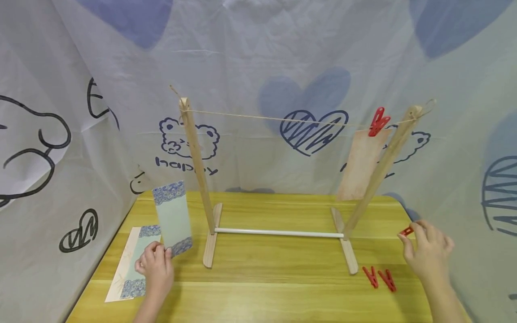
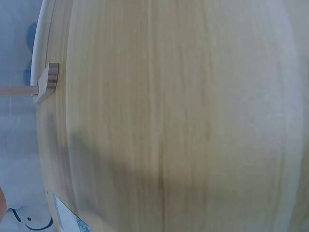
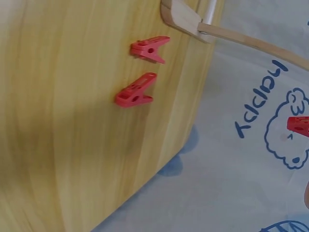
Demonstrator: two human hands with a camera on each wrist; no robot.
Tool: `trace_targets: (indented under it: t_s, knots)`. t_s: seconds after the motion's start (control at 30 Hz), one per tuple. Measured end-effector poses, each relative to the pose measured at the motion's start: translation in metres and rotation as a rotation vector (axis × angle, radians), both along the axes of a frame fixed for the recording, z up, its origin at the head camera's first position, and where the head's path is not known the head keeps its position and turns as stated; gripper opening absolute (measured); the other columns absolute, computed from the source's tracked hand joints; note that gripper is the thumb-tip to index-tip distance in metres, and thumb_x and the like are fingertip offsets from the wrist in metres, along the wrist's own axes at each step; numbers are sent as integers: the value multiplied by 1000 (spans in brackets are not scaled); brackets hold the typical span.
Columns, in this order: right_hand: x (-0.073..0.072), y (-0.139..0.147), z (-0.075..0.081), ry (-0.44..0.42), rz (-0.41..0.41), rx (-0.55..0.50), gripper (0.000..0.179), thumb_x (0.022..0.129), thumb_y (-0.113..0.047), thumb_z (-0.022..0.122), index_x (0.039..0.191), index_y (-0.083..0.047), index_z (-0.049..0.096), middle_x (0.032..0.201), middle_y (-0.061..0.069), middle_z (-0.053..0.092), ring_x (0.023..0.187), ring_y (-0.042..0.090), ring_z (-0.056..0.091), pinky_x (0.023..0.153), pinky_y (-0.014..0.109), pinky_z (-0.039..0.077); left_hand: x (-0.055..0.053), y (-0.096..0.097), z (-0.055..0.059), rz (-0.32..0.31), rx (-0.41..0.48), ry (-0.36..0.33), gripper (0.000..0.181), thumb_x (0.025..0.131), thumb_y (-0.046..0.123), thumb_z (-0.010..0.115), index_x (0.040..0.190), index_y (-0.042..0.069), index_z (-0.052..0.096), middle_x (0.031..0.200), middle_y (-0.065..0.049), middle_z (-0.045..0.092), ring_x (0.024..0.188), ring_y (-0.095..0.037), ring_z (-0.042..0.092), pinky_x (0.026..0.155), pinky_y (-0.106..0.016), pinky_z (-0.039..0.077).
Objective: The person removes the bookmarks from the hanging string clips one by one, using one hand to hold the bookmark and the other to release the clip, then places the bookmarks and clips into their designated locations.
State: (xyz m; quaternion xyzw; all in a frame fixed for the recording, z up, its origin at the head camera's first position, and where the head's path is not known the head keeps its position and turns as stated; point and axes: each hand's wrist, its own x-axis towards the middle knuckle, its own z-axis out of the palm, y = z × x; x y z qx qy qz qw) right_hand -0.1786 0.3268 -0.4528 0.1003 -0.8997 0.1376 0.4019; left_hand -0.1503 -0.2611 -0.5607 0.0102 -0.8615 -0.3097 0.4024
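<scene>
My left hand pinches a pale green paper card with blue floral bands at its lower left corner, upright above the table. Beside and partly behind that hand lie more sheets, a blue-banded one over a cream one. Over the table's right side, my right hand pinches a red clothespin between thumb and fingers; the clip also shows at the right edge of the right wrist view. Two more red clothespins lie on the table near this hand.
A wooden stand with two posts and a white crossbar carries a string. From its right end hangs a peach paper card under red clothespins. A printed cloth surrounds the yellow wood-grain table.
</scene>
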Motion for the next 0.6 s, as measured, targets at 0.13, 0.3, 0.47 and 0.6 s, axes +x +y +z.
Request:
trace_targets:
  t_s: [0.13,0.3,0.47,0.6]
  knots:
    - [3,3,-6,-72,-24,-2,72,90,-61,30,102,6,52,110,25,48,96,45,40,86,65,19,3,-3,-5,17,2,-14,22,97,15,41,83,-2,42,105,-28,38,91,-44,32,84,-63,8]
    - [4,8,-15,-106,-35,1,70,91,-60,29,103,5,51,111,23,47,97,45,40,86,64,19,6,-6,-9,19,15,-30,18,95,11,43,84,-2,42,106,-28,38,92,-44,31,84,-63,6]
    - [5,12,-23,-112,-36,-2,67,92,-59,30,101,4,51,110,22,48,97,45,40,84,66,20,9,-9,-12,28,22,-42,19,96,12,41,84,-3,42,105,-27,37,92,-44,30,85,-63,5]
    - [8,14,-28,-176,-51,-5,44,94,-40,46,102,3,51,112,21,46,99,44,39,84,65,19,12,-11,-13,44,20,-75,22,97,15,40,84,-2,42,106,-27,37,93,-44,30,86,-63,5]
